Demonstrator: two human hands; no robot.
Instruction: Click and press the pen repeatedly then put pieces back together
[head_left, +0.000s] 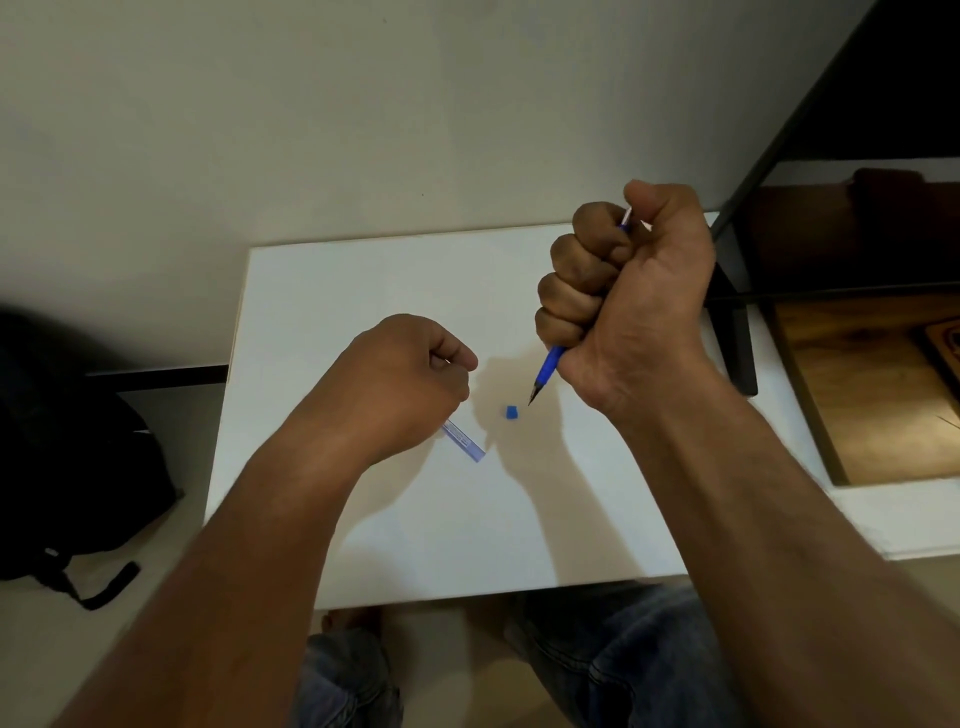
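My right hand (623, 291) is closed in a fist round the blue front part of a pen (546, 370), raised over the white board (363, 519). The pen's dark tip points down and left, and a thin white refill end sticks out above the fist. My left hand (405, 379) grips a clear bluish pen barrel (465, 441) low over the board; the barrel's open end pokes out below the hand toward the right. A small blue cap piece (511, 411) lies on the board between the two hands, just left of the pen tip.
The white board lies over my lap, my jeans (623, 670) showing below its near edge. A black backpack (67, 457) sits on the floor at the left. A black metal frame (737, 332) and a wooden shelf (857, 389) stand at the right.
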